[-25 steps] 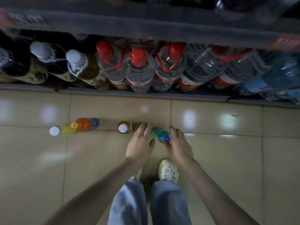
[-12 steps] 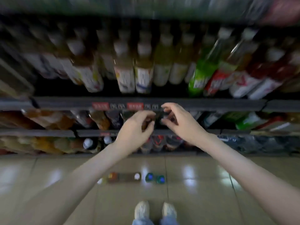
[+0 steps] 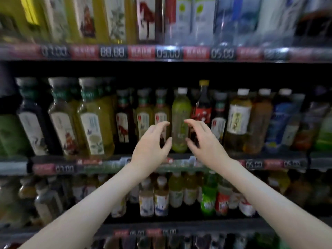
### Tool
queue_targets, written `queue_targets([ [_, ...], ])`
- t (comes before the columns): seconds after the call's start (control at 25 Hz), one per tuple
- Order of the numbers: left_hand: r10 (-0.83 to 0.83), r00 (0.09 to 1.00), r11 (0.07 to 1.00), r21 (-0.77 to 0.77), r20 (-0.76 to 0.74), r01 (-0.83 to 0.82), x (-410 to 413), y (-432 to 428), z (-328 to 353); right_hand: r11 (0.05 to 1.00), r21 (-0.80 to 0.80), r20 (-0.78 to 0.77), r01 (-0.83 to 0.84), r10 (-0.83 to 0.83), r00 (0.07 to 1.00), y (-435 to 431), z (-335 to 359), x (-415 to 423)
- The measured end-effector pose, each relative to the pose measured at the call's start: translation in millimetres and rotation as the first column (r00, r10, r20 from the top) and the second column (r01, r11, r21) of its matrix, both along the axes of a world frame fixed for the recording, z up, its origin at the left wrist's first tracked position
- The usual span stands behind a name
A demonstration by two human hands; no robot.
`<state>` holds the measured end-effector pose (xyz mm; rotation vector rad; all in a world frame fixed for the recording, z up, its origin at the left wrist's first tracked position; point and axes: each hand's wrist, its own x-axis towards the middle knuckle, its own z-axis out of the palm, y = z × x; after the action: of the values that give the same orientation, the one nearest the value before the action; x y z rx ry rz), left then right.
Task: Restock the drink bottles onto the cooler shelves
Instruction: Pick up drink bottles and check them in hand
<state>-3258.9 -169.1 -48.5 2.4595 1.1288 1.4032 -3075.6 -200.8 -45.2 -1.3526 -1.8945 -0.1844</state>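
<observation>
Retail shop, drinks aisle. Tiered shelves point(image 3: 161, 54) hold close rows of labelled bottles point(image 3: 180, 121); red and digital price tags point(image 3: 112, 51) run along every shelf edge.

Head view, cooler front. Left hand point(image 3: 152, 142) and right hand point(image 3: 203, 141) raised to the middle shelf point(image 3: 100, 165), one on each side of a green bottle point(image 3: 180, 112) with a white cap. Fingers point(image 3: 162, 124) of both hands curved in a C, nothing held; contact with the bottle cannot be told. Dark bottle point(image 3: 202, 105) with a yellow cap stands just right of it. Price tags point(image 3: 112, 52) line the shelf rail above. More bottles point(image 3: 161, 198) stand on the shelf below. Edges of the view are blurred.
</observation>
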Motion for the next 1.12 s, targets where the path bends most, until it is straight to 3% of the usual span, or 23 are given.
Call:
queue_targets([
  [0.12, 0.035, 0.995, 0.988, -0.148, -0.093, -0.048, 27.6, 25.2, 19.7, 0.994, 0.014, -0.021, 0.11, -0.11, 0.994, 15.8, 12.2, 19.5],
  [0.2, 0.035, 0.992, 0.986, -0.159, -0.122, -0.055, 47.0, 42.3, 29.7, 0.984, 0.008, -0.01, 0.18, -0.18, 0.984, 19.1, 14.0, 32.9],
  [0.4, 0.067, 0.998, 0.99, -0.125, -0.016, -0.069, 84.8, 68.7, 54.1, 0.957, 0.018, 0.03, 0.288, -0.289, 0.957, 28.3, 25.0, 51.4],
  [0.52, 0.065, 0.998, 0.994, -0.085, -0.015, -0.066, 90.7, 73.1, 56.4, 0.968, 0.086, -0.008, 0.237, -0.237, 0.971, 38.0, 37.8, 51.1],
  [0.72, -0.018, 0.994, 1.0, -0.01, 0.104, 0.019, 72.2, 60.5, 51.2, 0.993, 0.081, -0.248, 0.08, -0.058, 0.967, 59.9, 67.0, 38.9],
  [0.84, -0.053, 0.986, 0.998, 0.039, 0.155, 0.048, 53.7, 50.0, 47.5, 0.99, 0.007, -0.344, 0.138, -0.128, 0.93, 68.5, 85.1, 30.1],
  [0.96, -0.016, 0.996, 0.998, -0.057, 0.086, 0.021, 36.0, 42.4, 55.6, 0.972, 0.001, -0.334, 0.234, -0.22, 0.916, 62.8, 99.6, 31.7],
  [1.12, -0.01, 0.994, 0.997, -0.069, 0.109, 0.018, 16.2, 29.5, 50.0, 0.989, 0.142, -0.397, 0.042, 0.018, 0.917, 33.2, 89.2, 35.7],
])
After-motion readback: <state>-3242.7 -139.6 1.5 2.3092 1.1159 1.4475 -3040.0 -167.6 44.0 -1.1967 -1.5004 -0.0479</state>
